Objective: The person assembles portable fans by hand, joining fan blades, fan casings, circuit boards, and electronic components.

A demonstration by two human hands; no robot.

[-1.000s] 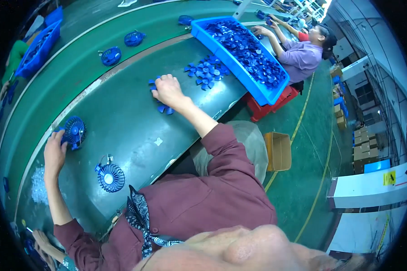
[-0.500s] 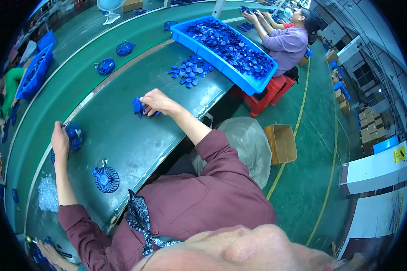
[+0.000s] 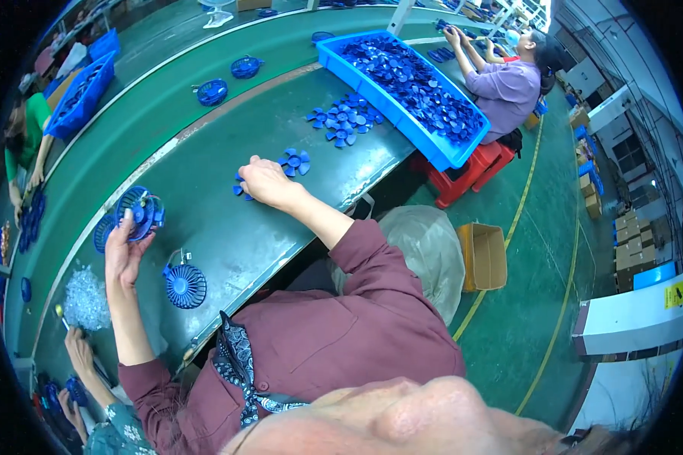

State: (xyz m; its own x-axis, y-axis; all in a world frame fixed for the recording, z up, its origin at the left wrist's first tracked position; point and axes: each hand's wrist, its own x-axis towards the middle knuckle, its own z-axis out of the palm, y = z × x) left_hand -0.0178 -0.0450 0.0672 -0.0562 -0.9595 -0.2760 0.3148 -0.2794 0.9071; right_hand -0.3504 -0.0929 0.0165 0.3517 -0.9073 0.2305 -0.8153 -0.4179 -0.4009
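My left hand [image 3: 129,250] grips a round blue fan housing [image 3: 142,212], thumb on its front, raised above the green worktable [image 3: 212,235]. My right hand [image 3: 267,183] is closed, its fingers curled on a blue fan blade [image 3: 239,188] that partly shows at its left side; the fingertips are hidden. Just beyond that hand lies another fan blade [image 3: 294,161]. A second blue cage [image 3: 104,233] sits behind the held housing. Between my forearms a blue fan with a slatted cage [image 3: 185,286] rests on the table, small wired parts at its top.
A blue tray [image 3: 451,158] full of fan blades stands at the table's far end, with loose blades [image 3: 341,121] before it. Fan cages [image 3: 212,92] ride on the green belt. Clear small parts [image 3: 89,298] lie at left. Co-workers' hands [image 3: 81,350] show lower left; a person [image 3: 501,95] sits far right.
The housing in my left hand has turned to show its open front. My right hand has shifted slightly right, and a separate blade now shows beyond it. A co-worker's hands have reached in lower left.
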